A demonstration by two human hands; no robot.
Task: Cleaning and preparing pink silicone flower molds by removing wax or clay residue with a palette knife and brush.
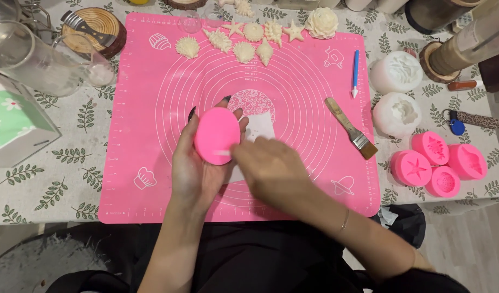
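Pink oval mould [217,134] is cradled in the left hand [198,168] above the pink mat [141,108]; a small white tool [223,153] is pinched by the right hand [271,171] against the mould's lower edge; cream shell casts [244,51] are lined along the mat's far edge

The left hand [198,163] is lying palm up, its fingers [191,116] curling upward in a cradling grip. The right hand [271,171] is reaching across palm down, fingers pinching together near the left palm.

You are at a home craft table: a leaf-print tablecloth [70,163], a pink silicone mat [151,108], pink moulds [439,163], cast shell shapes [244,43] and a brush [351,128].
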